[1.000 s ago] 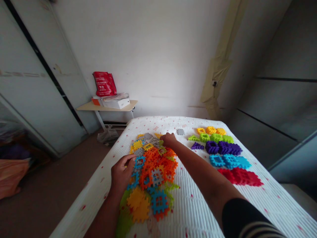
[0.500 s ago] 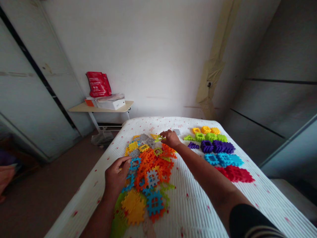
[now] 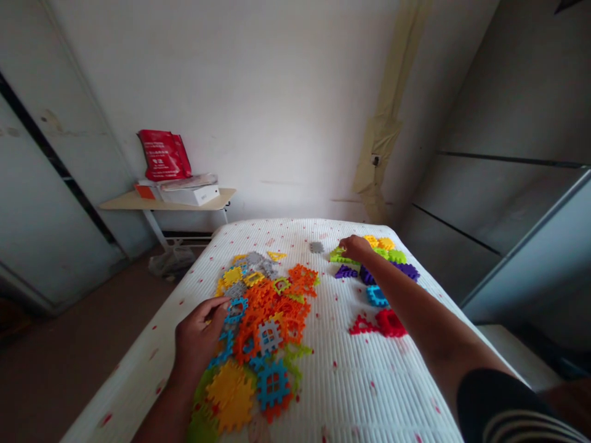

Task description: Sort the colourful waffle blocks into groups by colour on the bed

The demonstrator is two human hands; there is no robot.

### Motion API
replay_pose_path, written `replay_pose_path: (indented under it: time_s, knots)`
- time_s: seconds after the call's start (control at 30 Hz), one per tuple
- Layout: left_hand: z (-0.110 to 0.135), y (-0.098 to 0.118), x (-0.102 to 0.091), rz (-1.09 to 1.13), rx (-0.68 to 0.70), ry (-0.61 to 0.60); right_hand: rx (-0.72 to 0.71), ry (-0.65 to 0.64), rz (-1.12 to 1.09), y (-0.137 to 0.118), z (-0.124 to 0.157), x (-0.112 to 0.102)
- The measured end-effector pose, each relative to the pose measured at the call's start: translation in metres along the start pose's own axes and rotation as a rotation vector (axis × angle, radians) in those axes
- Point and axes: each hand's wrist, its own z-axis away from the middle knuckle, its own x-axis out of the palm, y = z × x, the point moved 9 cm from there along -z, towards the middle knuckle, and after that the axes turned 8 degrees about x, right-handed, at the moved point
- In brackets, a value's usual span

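My right hand (image 3: 356,247) is at the lime-green group on the right, its fingers closed on a lime-green interlocking plastic piece (image 3: 340,257). Partly hidden behind that hand and arm are stacked rows of yellow, green, purple, blue and red pieces. My left hand (image 3: 201,329) hovers at the left edge of a mixed pile, thumb and index finger pressed together. Its fingertips come close to a blue square frame piece (image 3: 236,311); whether they hold anything is hidden. Orange pieces (image 3: 272,307) fill the middle of the pile, with grey pieces (image 3: 256,261) behind and yellow pieces (image 3: 231,394) in front.
A lone grey piece (image 3: 316,247) lies between the pile and the rows. Everything is on a white ribbed bed cover (image 3: 341,394) with red specks. A small table (image 3: 124,201) with a red bag (image 3: 164,154) and boxes stands by the wall. Grey cabinet doors flank the right side.
My right hand has moved right, from the far edge of the pile to the lime-green row, with the green piece. The left hand stays beside the pile. The view has shifted slightly to the right.
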Motion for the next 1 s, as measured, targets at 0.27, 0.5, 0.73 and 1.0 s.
replay_pose_path:
  time_s: [0.27, 0.5, 0.73, 1.0]
  knots:
    - [0.001, -0.009, 0.001, -0.012, -0.011, 0.001, 0.030, -0.058, 0.047, 0.000, 0.000, 0.018]
    - [0.000, -0.004, -0.001, -0.029, 0.003, 0.018, 0.030, -0.071, 0.077, 0.000, 0.003, 0.018]
    - [-0.001, -0.009, 0.000, -0.012, 0.001, 0.007, 0.031, -0.067, 0.092, -0.002, 0.003, 0.017]
    - [0.000, -0.005, 0.000, -0.015, -0.013, 0.007, 0.008, -0.067, 0.100, -0.007, 0.003, 0.017]
